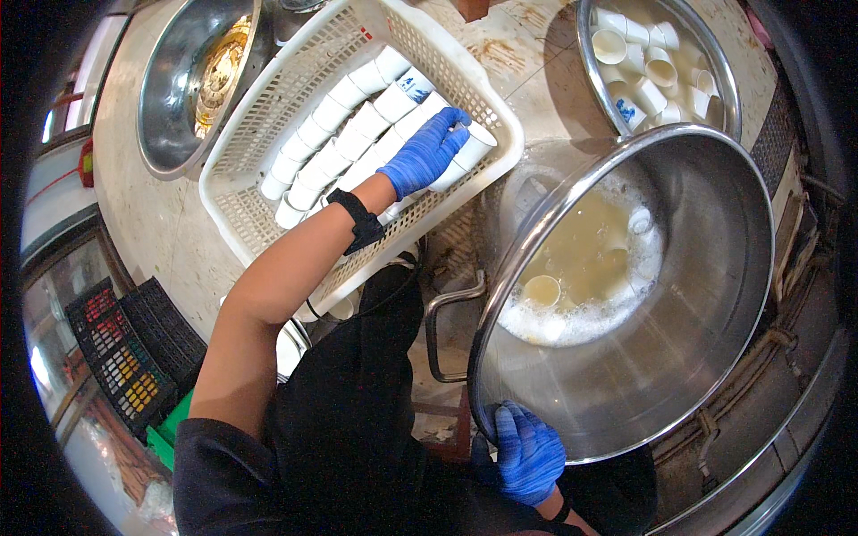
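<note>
Our L hand (427, 154), blue-gloved, is curling w/ fingers close together over the white cups (362, 125); can't tell if it's pinching one. Our R hand (529, 456), also blue-gloved, is pressing its fingers together at the near rim of the lg. steel pot (697, 330); can't tell how firmly it's gripping. Biggest item, the pot is standing at our R & holding cloudy yellowish liquid (585, 246) w/ white foam (559, 328) round it. Next, the rect. white basket (511, 147) is sitting just beside the pot, L of it, & the cups are lying inside on their sides, nested in slanting rows. Beyond the pot, a steel basin (585, 49) is holding loose cups (660, 70) in liquid. Smallest, a single cup (542, 291) is sitting partly submerged in the pot, near the foam.
</note>
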Tool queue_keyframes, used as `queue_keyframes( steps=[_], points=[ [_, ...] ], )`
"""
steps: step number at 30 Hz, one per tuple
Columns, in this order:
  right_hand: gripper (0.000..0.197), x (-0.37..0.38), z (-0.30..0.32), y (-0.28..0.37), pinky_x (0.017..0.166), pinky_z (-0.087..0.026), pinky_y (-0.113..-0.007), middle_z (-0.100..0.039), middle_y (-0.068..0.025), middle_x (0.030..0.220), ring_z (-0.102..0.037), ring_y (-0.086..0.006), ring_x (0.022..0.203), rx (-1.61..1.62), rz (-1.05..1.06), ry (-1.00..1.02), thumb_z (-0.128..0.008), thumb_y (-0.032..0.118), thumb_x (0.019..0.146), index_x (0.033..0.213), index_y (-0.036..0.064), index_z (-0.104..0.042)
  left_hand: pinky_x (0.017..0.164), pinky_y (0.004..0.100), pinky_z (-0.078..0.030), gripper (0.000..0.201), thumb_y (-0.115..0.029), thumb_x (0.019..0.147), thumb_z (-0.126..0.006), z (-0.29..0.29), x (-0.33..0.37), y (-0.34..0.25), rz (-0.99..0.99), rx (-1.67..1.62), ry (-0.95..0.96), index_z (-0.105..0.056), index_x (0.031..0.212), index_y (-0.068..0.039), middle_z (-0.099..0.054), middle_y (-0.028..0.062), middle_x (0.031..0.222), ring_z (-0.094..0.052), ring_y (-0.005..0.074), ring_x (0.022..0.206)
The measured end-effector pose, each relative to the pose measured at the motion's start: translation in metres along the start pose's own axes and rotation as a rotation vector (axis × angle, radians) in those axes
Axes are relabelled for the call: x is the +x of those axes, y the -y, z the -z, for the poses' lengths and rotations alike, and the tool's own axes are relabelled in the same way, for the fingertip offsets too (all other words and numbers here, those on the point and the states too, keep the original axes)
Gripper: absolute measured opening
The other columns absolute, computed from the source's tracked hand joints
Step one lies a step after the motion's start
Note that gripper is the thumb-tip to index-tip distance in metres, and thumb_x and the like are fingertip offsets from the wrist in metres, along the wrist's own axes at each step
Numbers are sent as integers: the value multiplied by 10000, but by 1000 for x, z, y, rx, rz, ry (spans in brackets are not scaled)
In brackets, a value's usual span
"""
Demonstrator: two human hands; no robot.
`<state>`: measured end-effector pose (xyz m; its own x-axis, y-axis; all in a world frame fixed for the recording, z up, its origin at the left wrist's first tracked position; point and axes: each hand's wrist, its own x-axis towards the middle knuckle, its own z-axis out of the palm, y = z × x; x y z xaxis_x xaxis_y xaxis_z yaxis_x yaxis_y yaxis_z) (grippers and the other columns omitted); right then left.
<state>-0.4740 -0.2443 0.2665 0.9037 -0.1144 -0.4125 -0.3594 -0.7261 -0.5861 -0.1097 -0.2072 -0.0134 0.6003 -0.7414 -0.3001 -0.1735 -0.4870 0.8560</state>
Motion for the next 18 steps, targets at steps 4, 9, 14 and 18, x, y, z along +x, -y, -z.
queue_keyframes(
  steps=[4, 9, 14, 18],
  points=[
    [451, -2, -1, -1, 802, -537, -468, -623, -243, 1167, -644, -395, 998, -11, -8, 16, -570, 161, 869, 1284, -7, -518, 1011, 357, -438, 460, -304, 975, -587, 0, -3, -1, -2, 22, 29, -484, 1359, -72, -598, 166, 1197, -568, 271, 1130],
    [457, 2, 2, 2, 808, -534, -462, -622, -243, 1175, -641, -390, 1002, 6, -23, 37, -569, 157, 856, 1280, -9, -525, 1105, 390, -370, 657, -287, 879, -679, 0, -4, 1, -109, 103, 64, -419, 1455, -105, -515, 225, 1371, -490, 329, 1280],
    [446, -2, -3, -1, 804, -530, -455, -624, -227, 1171, -641, -381, 995, -75, 26, -39, -577, 174, 870, 1279, 1, -533, 1083, 439, -375, 641, -257, 846, -667, -8, -8, -4, -125, 185, -34, -445, 1430, -110, -534, 235, 1285, -497, 385, 1220],
    [448, -3, -4, -2, 801, -530, -455, -624, -225, 1164, -642, -377, 989, -61, 26, -53, -603, 199, 877, 1274, 4, -539, 1061, 466, -373, 627, -257, 832, -654, -7, -8, -6, -110, 265, -65, -460, 1412, -119, -542, 226, 1199, -495, 410, 1169]
  ],
)
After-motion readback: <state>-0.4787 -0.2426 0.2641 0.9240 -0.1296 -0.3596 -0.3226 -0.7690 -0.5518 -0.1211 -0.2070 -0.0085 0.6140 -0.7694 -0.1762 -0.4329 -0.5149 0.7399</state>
